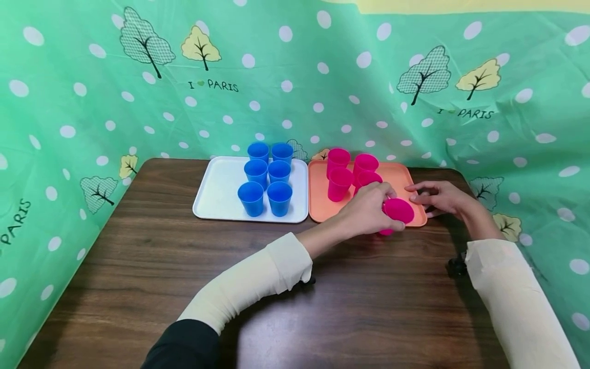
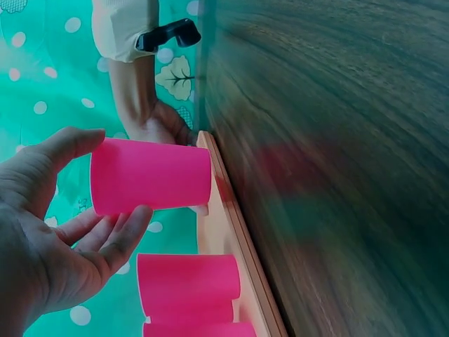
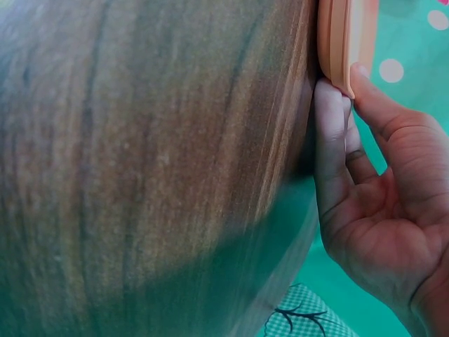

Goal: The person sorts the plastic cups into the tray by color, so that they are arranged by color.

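My left hand [image 1: 369, 209] holds a pink plastic cup [image 1: 398, 210] by its sides near the rim, thumb on one side and fingers on the other. The cup is over the front right part of the orange tray [image 1: 322, 206]; whether its base touches the tray I cannot tell. Several more pink cups [image 1: 340, 184] stand mouth up on that tray, one partly behind my left hand. At the tray's right edge, my right hand [image 1: 440, 197] pinches the rim, thumb above and fingers below, as the tray corner [image 3: 344, 63] in the right wrist view shows.
Left of the orange tray lies a white tray [image 1: 216, 192], with several blue cups [image 1: 251, 199] in rows on its right half. Both trays sit toward the back of a dark wooden table [image 1: 369, 297]. Behind hangs a green dotted cloth [image 1: 286, 61].
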Demonstrator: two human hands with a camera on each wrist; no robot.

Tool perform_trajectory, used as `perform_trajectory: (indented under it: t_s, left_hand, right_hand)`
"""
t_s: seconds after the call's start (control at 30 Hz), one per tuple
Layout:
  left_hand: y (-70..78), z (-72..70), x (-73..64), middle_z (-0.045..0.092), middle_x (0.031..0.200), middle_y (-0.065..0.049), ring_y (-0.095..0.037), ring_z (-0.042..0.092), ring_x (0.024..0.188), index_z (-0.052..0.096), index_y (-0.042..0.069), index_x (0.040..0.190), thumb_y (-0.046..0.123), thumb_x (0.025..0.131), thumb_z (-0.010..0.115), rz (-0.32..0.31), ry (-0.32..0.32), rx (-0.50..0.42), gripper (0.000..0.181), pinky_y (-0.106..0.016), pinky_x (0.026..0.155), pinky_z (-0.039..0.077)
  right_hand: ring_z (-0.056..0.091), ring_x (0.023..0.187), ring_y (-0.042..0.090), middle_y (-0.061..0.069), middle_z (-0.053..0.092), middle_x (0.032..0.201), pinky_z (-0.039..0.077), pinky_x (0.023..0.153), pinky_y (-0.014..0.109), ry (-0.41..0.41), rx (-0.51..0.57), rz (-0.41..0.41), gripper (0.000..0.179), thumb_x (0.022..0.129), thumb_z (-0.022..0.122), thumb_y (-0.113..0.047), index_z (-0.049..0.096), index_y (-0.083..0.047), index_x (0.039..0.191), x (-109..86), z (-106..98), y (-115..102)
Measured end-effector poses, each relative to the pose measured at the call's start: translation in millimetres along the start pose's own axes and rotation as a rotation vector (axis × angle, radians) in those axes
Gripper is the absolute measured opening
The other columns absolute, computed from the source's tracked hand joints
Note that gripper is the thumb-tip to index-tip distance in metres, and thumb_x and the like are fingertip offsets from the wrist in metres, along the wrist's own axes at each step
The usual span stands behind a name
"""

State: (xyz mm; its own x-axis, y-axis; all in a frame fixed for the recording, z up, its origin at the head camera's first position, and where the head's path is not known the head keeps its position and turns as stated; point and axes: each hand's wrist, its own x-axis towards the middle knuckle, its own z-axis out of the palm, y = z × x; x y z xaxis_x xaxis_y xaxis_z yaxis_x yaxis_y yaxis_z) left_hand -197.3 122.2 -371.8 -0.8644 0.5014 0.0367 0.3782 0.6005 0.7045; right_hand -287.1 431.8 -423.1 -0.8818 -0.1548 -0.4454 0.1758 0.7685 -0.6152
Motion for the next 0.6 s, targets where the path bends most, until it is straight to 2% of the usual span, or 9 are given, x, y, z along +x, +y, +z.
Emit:
perform_trajectory:
  t_s: [0.27,0.43,0.6]
  left_hand:
    - [-7.6,-7.6,-8.4,0.065,0.133,0.004,-0.007,0.06,0.118,0.063,0.017,0.143,0.041,0.082,0.1,-0.013,0.043,-0.001,0.076,-0.014,0.086,0.058]
    - [-14.1,-12.1,-11.1,0.066,0.136,0.002,-0.009,0.06,0.122,0.062,0.014,0.147,0.04,0.085,0.098,-0.007,0.078,-0.022,0.077,-0.017,0.091,0.06]
    - [-20.7,-14.5,-14.4,0.067,0.139,0.0,-0.011,0.062,0.126,0.062,0.013,0.149,0.037,0.084,0.1,-0.028,0.122,-0.042,0.079,-0.019,0.094,0.062]
  right_hand:
    - [0.074,0.099,0.022,0.012,0.07,0.12,0.072,0.085,0.039,0.009,0.009,0.004,0.073,0.109,0.075,-0.045,0.052,-0.009,0.167,3.2,-0.2,5.8]
    - [0.075,0.097,0.021,0.013,0.069,0.12,0.072,0.085,0.039,0.01,0.006,-0.002,0.073,0.11,0.075,-0.044,0.051,-0.007,0.167,4.4,-0.6,5.9]
    - [0.076,0.097,0.019,0.012,0.069,0.119,0.072,0.085,0.038,0.011,0.003,-0.001,0.071,0.111,0.074,-0.042,0.05,-0.006,0.168,3.7,-0.3,6.6]
